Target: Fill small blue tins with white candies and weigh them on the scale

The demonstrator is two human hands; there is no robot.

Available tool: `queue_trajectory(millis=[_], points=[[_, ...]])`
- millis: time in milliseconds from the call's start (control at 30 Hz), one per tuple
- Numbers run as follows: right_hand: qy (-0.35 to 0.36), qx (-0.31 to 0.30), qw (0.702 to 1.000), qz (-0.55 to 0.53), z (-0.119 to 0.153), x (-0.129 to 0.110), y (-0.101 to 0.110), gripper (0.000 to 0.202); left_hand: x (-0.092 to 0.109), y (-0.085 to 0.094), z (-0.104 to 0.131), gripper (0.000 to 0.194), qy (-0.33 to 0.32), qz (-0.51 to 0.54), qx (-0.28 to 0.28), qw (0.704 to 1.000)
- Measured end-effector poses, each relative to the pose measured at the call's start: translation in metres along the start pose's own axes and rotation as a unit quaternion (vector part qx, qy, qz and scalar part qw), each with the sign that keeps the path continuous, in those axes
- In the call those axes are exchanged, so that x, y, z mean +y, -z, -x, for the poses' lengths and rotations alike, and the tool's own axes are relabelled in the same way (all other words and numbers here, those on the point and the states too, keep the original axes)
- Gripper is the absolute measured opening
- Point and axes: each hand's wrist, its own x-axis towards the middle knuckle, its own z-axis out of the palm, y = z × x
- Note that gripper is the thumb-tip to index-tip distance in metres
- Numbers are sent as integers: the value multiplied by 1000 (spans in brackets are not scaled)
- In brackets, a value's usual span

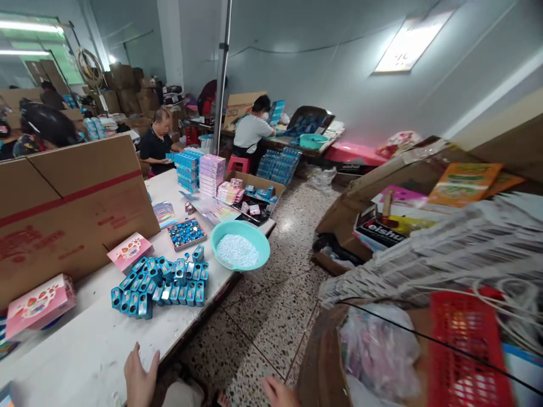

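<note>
My left hand [141,377] is over the front edge of the white table [85,350], thumb and fingers apart, with nothing in it. Low in the view, past the table's edge and above the speckled floor, is my right hand [280,393]; its fingers show only in part, and what they hold, if anything, cannot be made out. Beyond my left hand stand rows of small blue containers [182,291] with round openings. Behind them lie a tray of shiny blue round pieces [186,233] and a turquoise basin [263,254] of small white pieces.
A large cardboard sheet [76,209] and pink strawberry boxes [40,302] are at the left. Stacked packs [211,172] stand farther back, near seated people [251,133]. At the right are newspaper stacks [424,254], a red basket [466,350] and a plastic bag [377,350].
</note>
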Motion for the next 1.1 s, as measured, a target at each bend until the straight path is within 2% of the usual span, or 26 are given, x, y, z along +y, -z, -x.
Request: queue_trajectory(millis=[67,133,233,333,467,633,767,900,1000,1100], points=[[-1,-14,1000,25,-24,1,7,46,29,3,-15,70,-50,24,32,998],[-1,-24,998,60,-45,-7,7,46,54,4,-34,67,-99,52,66,991],[10,-44,993,109,-69,-30,0,44,88,3,-68,66,-175,75,110,976],[31,-77,988,132,-85,-53,-6,39,121,-1,-101,66,-223,91,139,960],[33,-107,984,140,-97,-71,0,35,164,-10,-133,64,-264,117,145,946],[-9,-89,988,128,-115,-66,25,35,210,-28,-148,61,-316,120,130,932],[-23,-85,991,104,-149,-44,53,33,248,-50,-148,57,-339,114,120,926],[11,-94,991,93,-211,-7,97,34,290,-91,-141,57,-315,95,127,936],[35,-121,987,103,-273,23,147,34,321,-126,-128,56,-267,72,141,951],[47,-121,983,131,-337,43,208,36,349,-146,-112,55,-195,52,153,967]])
